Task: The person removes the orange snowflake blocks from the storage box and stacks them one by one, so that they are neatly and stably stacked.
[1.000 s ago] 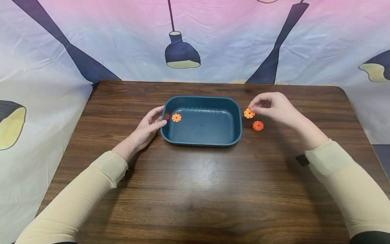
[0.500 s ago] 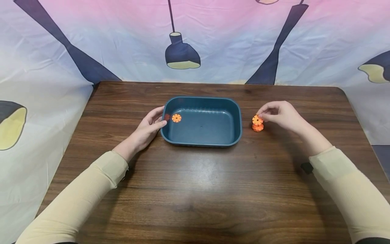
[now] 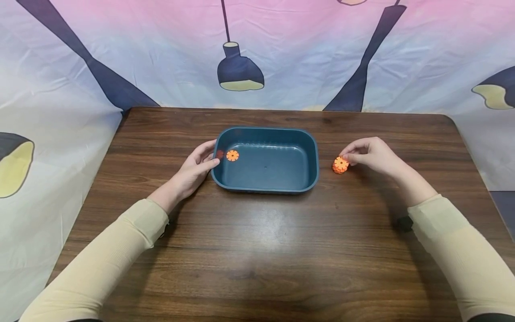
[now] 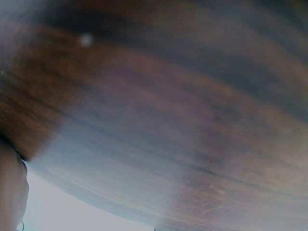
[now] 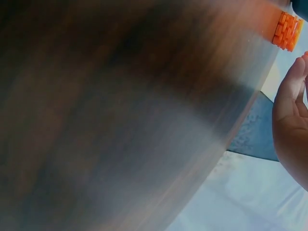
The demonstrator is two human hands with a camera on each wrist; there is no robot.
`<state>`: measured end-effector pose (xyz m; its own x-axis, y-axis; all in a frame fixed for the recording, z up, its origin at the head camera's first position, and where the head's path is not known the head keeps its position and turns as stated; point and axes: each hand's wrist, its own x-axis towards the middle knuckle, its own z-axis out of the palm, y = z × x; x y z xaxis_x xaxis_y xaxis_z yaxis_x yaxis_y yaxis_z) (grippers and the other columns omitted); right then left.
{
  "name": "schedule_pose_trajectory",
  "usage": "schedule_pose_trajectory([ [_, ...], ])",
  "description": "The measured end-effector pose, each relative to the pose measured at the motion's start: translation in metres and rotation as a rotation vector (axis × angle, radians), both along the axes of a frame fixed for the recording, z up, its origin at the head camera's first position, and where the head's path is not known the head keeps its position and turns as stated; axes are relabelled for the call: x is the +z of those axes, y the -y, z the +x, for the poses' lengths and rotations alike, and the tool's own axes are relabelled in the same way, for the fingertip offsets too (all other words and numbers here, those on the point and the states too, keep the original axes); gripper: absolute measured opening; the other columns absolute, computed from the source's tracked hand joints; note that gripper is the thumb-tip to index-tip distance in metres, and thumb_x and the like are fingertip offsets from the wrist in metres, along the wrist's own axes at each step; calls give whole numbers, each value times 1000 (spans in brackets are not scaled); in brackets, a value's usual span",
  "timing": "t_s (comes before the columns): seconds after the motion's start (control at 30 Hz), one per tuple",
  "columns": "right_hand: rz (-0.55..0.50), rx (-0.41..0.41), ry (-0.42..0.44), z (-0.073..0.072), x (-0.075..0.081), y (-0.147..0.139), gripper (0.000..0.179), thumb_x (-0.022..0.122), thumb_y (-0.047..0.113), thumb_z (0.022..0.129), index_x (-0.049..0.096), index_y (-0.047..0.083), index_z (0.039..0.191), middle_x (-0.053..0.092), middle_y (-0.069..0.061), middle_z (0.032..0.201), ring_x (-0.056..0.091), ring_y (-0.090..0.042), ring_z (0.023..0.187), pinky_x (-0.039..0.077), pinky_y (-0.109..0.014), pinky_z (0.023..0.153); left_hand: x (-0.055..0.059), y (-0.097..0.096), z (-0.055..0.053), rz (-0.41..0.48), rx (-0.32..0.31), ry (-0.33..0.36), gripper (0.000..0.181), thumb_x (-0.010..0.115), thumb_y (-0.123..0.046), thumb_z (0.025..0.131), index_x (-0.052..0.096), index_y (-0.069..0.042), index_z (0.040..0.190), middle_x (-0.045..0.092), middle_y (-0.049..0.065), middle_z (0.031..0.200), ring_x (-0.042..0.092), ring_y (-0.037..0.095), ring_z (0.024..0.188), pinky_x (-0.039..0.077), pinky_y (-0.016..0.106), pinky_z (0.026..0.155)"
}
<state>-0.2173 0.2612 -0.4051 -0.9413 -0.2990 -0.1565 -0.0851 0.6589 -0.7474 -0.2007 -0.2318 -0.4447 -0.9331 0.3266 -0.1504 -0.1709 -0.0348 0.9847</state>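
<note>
A dark teal plastic tub (image 3: pixel 265 179) stands on the table, with my left hand (image 3: pixel 196 170) gripping its left end, thumb over the rim and fingers outside. One orange notched disc (image 3: pixel 232 155) lies inside near the left wall. To the right of the tub my right hand (image 3: pixel 370 152) pinches another orange notched disc (image 3: pixel 341 163) by its edge, right at the top of a small stack of orange discs (image 3: pixel 337 171). The right wrist view shows the stack from the side, above my right hand (image 5: pixel 291 113). Only part of my left hand (image 4: pixel 12 187) shows in the left wrist view.
The brown wooden table (image 3: pixel 257 259) runs back to a printed cloth backdrop (image 3: pixel 293 58) with a lamp pattern. A dark band (image 3: pixel 404 222) shows below the right sleeve.
My right hand has moved right and toward the front, bringing the disc from beside the tub down onto the stack. My left hand and the tub have stayed in place.
</note>
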Motion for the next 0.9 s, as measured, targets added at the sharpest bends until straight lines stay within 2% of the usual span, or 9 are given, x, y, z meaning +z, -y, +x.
schedule_pose_trajectory([
  [0.4, -24, 23, 40, -6, -6, -6, 23, 73, 10, 101, 76, -6, 118, 78, 12, 90, 71, 1, 76, 61, -18, 74, 0, 0, 0, 3, 3, 1, 60, 52, -1, 108, 35, -10, 165, 45, -2, 154, 46, 14, 142, 47, 13, 108],
  [0.63, -4, 20, 41, -7, -8, -5, 23, 73, 12, 101, 77, -4, 117, 78, 3, 95, 70, 1, 76, 60, -18, 73, 1, -1, 0, -5, 5, 10, 60, 52, -2, 108, 34, -11, 165, 41, 3, 160, 44, 16, 145, 46, 13, 108],
  [0.9, 3, 6, 40, -3, -6, -3, 22, 73, 13, 101, 78, -3, 115, 77, 6, 89, 68, 0, 76, 58, -18, 73, 1, 0, 0, -12, -1, 3, 61, 52, -3, 108, 33, -11, 165, 38, 7, 164, 43, 17, 148, 45, 13, 109],
])
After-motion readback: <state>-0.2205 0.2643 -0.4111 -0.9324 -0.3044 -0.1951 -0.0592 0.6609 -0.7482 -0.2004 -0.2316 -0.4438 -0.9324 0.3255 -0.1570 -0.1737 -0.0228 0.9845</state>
